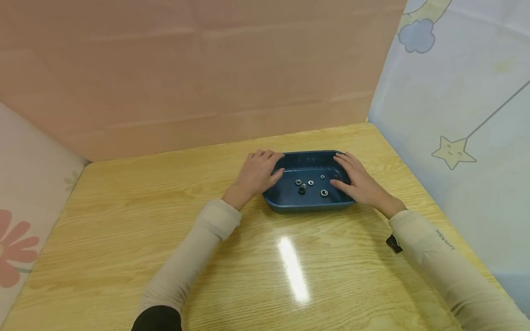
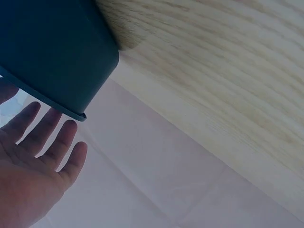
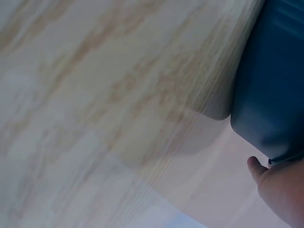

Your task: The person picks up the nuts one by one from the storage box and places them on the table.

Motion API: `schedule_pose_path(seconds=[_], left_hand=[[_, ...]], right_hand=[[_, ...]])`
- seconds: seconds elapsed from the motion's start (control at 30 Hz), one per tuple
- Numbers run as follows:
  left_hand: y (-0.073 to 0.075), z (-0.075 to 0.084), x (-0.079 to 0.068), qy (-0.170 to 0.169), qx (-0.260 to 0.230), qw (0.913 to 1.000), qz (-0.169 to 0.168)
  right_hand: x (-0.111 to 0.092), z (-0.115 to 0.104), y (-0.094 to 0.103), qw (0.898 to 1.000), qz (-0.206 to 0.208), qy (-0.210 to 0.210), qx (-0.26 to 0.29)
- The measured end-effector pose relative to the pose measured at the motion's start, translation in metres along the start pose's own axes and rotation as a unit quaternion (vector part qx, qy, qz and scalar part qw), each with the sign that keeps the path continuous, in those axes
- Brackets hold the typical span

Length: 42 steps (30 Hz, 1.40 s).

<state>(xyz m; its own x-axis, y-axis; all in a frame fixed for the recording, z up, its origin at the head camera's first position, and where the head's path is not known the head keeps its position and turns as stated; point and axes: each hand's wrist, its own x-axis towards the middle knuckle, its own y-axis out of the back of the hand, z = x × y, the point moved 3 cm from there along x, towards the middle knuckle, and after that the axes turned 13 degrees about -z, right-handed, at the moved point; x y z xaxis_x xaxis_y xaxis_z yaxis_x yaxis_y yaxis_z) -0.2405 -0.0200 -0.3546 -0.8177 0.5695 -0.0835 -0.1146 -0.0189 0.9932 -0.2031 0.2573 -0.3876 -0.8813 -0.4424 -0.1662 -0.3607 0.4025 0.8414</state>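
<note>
A dark blue rectangular tray [image 1: 308,208] stands on the wooden table, with several small ring-shaped metal pieces like nuts [image 1: 324,193] lying on its floor. One piece in there is black [image 1: 302,191]. At the tray's left end is my left hand [image 1: 257,174], its fingers reaching over the rim. The left wrist view shows those fingers [image 2: 61,142] spread and nearly straight beside the rim. My right hand [image 1: 359,183] lies over the right end, thumb and fingers extended above the inside. Only part of the right hand [image 3: 283,190] appears by the tray wall in the right wrist view.
The wooden table [image 1: 165,193] meets an orange-brown backdrop [image 1: 207,73] behind and a pale printed panel [image 1: 455,92] on the right. Another panel with a pink flower [image 1: 14,248] is at the left. A black strap end [image 1: 394,243] hangs by the right sleeve.
</note>
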Motion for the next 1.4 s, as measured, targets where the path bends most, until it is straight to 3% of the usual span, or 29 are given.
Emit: schedule_pose_path(seconds=[0.33,1.03,1.4], left_hand=[[-0.004,0.009,0.01,-0.027,0.005,0.998,-0.057],[-0.016,0.025,0.023,-0.06,0.011,0.9925,-0.105],[-0.025,0.034,0.027,-0.075,0.032,0.991,-0.106]], right_hand=[[0.002,0.0,0.0,1.0,-0.004,-0.01,-0.007],[0.003,-0.005,-0.002,1.0,-0.005,-0.007,-0.011],[-0.001,-0.008,-0.002,1.0,-0.008,-0.006,-0.007]])
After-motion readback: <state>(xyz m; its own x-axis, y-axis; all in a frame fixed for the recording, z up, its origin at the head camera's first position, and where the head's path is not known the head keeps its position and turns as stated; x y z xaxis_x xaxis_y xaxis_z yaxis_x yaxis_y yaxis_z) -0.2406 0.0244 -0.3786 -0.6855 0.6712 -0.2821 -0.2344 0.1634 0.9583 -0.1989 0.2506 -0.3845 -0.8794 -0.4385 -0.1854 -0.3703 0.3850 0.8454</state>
